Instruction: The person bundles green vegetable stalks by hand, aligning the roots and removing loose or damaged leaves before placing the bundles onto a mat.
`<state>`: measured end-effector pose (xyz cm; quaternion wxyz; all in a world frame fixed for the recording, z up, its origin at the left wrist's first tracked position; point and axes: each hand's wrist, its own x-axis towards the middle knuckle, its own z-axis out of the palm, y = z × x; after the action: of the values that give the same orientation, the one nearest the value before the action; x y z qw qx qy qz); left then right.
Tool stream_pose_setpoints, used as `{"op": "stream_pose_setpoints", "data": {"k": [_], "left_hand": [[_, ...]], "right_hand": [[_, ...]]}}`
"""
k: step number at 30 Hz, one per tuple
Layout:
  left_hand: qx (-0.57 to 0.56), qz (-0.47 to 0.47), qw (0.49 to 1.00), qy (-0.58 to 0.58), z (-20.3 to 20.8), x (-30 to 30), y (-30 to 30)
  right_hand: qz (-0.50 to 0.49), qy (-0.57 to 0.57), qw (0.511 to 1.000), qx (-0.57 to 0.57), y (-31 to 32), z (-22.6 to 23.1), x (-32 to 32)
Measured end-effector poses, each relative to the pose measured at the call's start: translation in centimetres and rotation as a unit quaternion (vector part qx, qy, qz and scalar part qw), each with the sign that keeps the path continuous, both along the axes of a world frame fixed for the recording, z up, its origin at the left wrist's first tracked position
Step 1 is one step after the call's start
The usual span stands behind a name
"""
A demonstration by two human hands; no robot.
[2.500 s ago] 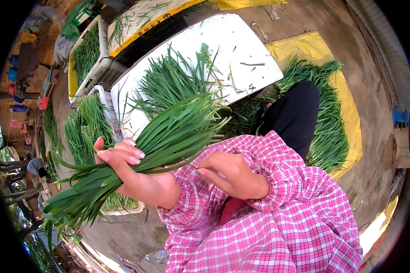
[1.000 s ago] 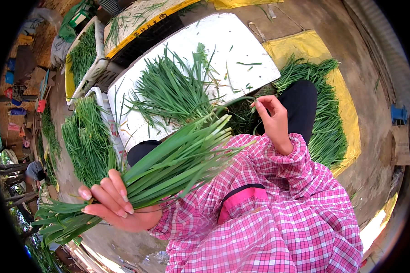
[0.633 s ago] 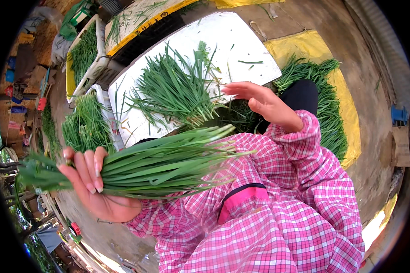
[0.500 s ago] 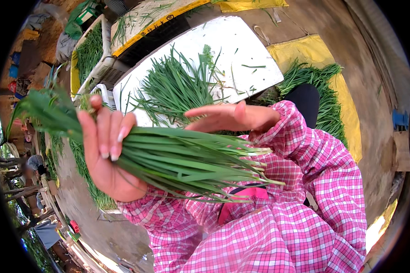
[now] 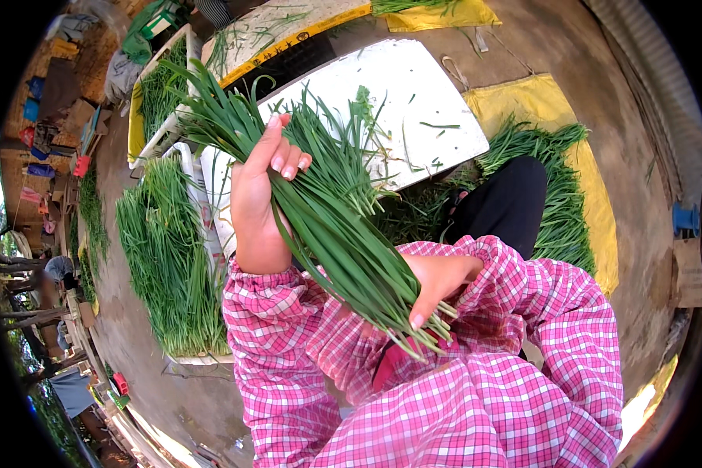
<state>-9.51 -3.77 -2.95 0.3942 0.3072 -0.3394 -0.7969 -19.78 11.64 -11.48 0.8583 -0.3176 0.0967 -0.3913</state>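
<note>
— Nearest first?
— Wearing pink checked clothing (image 5: 476,413), spread across the lower centre.

— And in the hands?
— Holding a bundle of long green leaves (image 5: 343,238) aslant at the centre, tips toward the upper left, pale stem ends toward the lower centre.

— Left hand (image 5: 256,191)?
— Left of centre, grip curled round the upper part of the bundle, fingers bent over the front.

— Right hand (image 5: 441,277)?
— Right of centre, grip closed over the lower end, thumb across the stems; cannot tell how tightly.

— Farther out?
— See a black trouser leg (image 5: 507,201) right of centre, then a white counter (image 5: 444,82) at upper centre, bearing a pile of leaves (image 5: 339,160) and green scraps (image 5: 439,125).

— To the sides?
— On the left, more leaves (image 5: 164,265) heaped in a white crate (image 5: 201,207); on the right, another heap (image 5: 558,199) on a yellow sheet (image 5: 600,210).

— Farthest?
— Look to the upper left for a second crate (image 5: 186,43), also holding leaves.
</note>
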Motion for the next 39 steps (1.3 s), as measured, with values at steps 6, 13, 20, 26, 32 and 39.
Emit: {"op": "stream_pose_setpoints", "data": {"k": [6, 13, 20, 26, 32, 39], "left_hand": [[0.044, -0.057, 0.997, -0.001, -1.2, -0.3, -0.3], [-0.055, -0.12, 0.99, 0.049, -2.5, 0.9, 0.2], [0.08, -0.013, 0.951, 0.3, -8.4, 5.3, 1.6], [-0.156, -0.092, 0.983, 0.03, -13.1, 4.4, 8.4], [-0.209, 0.028, 0.93, -0.3, -9.5, 5.3, 8.1], [-0.407, -0.192, 0.829, -0.333, -11.5, 8.3, 4.9]], "right_hand": [[0.008, 0.028, 0.996, 0.083, 1.2, 0.9, 0.6], [-0.114, 0.225, 0.964, -0.085, 1.5, 0.5, -0.8], [-0.256, 0.302, 0.908, -0.137, 0.8, -0.3, -2.0], [-0.197, 0.323, 0.925, -0.026, 0.7, -0.5, -1.8], [-0.288, 0.389, 0.864, -0.139, 1.6, -1.3, -1.8], [-0.281, 0.374, 0.88, -0.082, 2.8, -0.1, -3.1]]}}
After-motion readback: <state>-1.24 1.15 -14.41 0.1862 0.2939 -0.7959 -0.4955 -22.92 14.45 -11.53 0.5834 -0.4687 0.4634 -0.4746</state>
